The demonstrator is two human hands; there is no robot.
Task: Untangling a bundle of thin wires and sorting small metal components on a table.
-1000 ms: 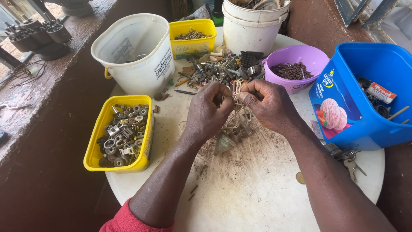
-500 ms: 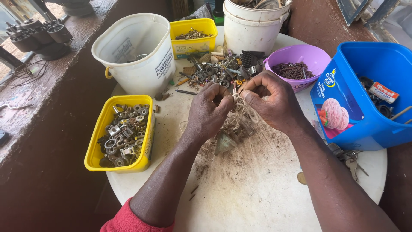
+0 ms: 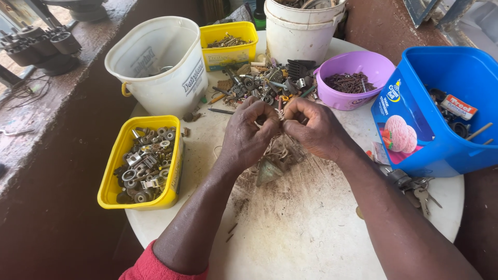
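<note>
Pinching together now, the left hand [image 3: 249, 135] and the right hand [image 3: 314, 129] are meeting fingertip to fingertip over a tangle of pale wiry strands [image 3: 280, 150], and both are closed tight on a small piece between them that is too hidden to identify. Compared with a second ago, the hands are sitting a touch closer together and the knuckles are curling in harder, which suggests the picking-apart of that tangle is getting down to fine work rather than finishing. The strands are hanging just under the fingers, trailing down onto the round white table [image 3: 311, 233].

Moving outward, the heap of mixed metal scrap [image 3: 264, 85] is lying right behind the hands. The purple bowl [image 3: 373, 65] of dark nails is sitting near the right hand, the blue tub [image 3: 441, 150] is crowding the right edge, and a bunch of keys [image 3: 415, 186] is lying beside the right forearm. On the left, the yellow tray [image 3: 111, 181] of washers and nuts is hugging the rim, with the white bucket [image 3: 171, 93] behind it. Open room is lying toward the person, on the dusty near half.
</note>
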